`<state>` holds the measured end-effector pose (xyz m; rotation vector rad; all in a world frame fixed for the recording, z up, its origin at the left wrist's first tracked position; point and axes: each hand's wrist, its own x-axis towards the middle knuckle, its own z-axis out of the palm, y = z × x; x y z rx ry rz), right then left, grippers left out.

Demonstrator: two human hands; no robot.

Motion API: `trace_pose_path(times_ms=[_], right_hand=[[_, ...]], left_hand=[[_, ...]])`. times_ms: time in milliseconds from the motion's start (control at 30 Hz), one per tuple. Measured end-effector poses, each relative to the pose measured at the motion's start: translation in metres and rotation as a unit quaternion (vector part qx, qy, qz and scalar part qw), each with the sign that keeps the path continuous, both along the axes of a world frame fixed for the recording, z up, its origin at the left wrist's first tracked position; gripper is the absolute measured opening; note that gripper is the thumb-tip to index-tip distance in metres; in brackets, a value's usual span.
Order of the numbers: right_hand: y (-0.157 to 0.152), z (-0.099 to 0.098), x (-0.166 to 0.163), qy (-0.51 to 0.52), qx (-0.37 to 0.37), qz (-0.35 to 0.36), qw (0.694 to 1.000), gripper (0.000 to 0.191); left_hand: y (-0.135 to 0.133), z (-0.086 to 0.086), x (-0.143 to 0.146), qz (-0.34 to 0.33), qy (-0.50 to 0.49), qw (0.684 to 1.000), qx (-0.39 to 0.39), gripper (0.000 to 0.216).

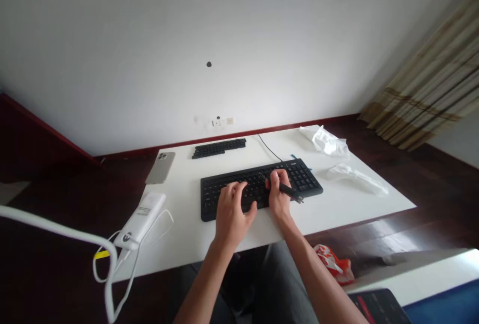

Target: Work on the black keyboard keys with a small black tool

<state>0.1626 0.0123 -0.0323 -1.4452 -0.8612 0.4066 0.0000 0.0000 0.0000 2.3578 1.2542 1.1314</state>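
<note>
A black full-size keyboard lies at a slant across the white desk in front of me. My left hand rests over its left half, thumb and index finger spread, touching the front edge and keys. In my right hand is a black-handled keycap puller. Its thin wire end reaches left over the middle keys, and short metal prongs stick out at the lower right. The exact contact of the wires with the keys is too small to make out. Behind the keyboard, black keycaps lie grouped in rows.
A phone lies face down at left, near a white power strip with a looped white cable. Crumpled clear plastic bags sit at right. The keyboard's cable runs backward. A red-and-white bag lies below the desk.
</note>
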Motion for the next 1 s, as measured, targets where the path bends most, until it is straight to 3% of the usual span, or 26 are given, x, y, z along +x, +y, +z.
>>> trace_pose_path(times_ms=[100, 233, 633, 1000], right_hand=[[-0.001, 0.000, -0.001, 0.032, 0.005, 0.025, 0.999, 0.044], [-0.004, 0.002, -0.004, 0.072, 0.009, 0.034, 0.997, 0.047], [-0.005, 0.003, -0.001, 0.049, 0.001, 0.043, 0.998, 0.045], [-0.008, 0.004, -0.001, -0.040, -0.063, 0.048, 0.996, 0.054]], left_hand=[[0.004, -0.019, 0.017, 0.009, 0.051, 0.999, -0.007, 0.062], [0.001, -0.029, 0.029, 0.028, 0.104, 0.994, -0.011, 0.053], [0.003, -0.030, 0.028, 0.022, 0.136, 0.990, -0.019, 0.041], [0.002, -0.029, 0.029, 0.013, 0.141, 0.990, -0.020, 0.036]])
